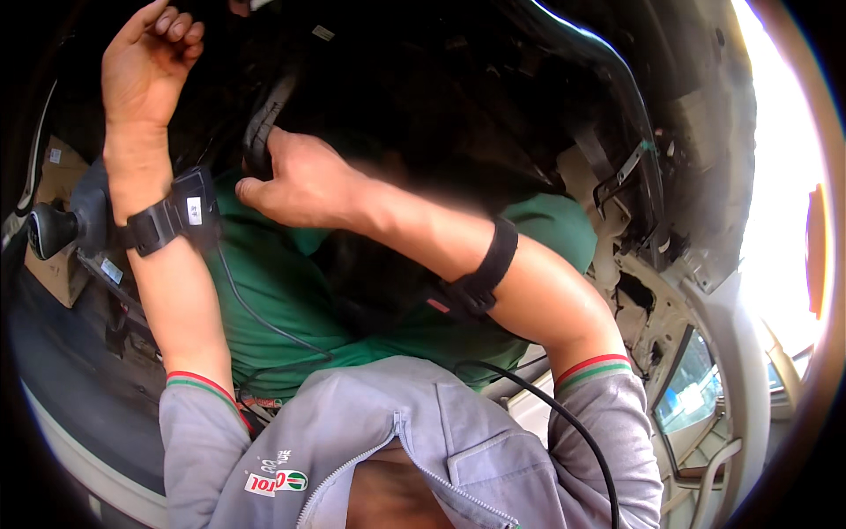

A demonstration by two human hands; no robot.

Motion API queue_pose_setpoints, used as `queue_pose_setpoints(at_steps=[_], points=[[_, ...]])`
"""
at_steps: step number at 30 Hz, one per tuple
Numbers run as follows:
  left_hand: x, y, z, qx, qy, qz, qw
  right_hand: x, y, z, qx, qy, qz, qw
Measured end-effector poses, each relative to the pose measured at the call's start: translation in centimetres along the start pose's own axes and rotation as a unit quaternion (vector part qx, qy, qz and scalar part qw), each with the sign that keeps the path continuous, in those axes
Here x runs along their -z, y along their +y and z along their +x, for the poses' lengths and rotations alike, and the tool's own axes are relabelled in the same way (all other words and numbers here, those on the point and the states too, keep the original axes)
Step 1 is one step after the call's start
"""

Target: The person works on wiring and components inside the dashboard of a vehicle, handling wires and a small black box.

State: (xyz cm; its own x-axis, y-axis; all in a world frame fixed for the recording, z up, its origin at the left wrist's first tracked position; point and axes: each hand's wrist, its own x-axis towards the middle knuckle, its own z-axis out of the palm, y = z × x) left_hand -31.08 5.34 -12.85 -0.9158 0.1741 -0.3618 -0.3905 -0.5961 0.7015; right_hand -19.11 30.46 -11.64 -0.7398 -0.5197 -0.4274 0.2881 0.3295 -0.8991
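Observation:
At the upper left my left hand (148, 75) is raised with its palm facing back and its fingers curled in. The thumb tip runs to the picture's top edge, so what the fingers hold, if anything, cannot be made out. Near the middle, my right hand (304, 181) reaches across to the left and is closed on a black curved, handle-like piece (262, 132). Its thumb shows below the piece, and the other fingers are mostly hidden behind it. The far end of the black piece fades into the dark space ahead.
A gear lever (53, 231) stands beside my left forearm, with a cardboard box (60, 280) under it. Black straps with a small box (196, 207) sit on my forearms, and cables (564, 414) run from them. Bare door frame (731, 309) and a bracket (621, 172) are at the right.

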Motion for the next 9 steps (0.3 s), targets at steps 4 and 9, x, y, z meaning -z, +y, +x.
queue_pose_setpoints(at_steps=[4, 9], points=[[-5.1, -1.1, -3.5, -0.005, 0.093, 0.167, 0.982, 2.7, -2.4, -0.5, -0.080, -0.090, 0.021, 0.993], [-5.0, -5.7, -5.0, -0.091, 0.263, 0.460, 0.843, 3.0, -3.8, -2.5, -0.066, -0.145, 0.080, 0.984]])
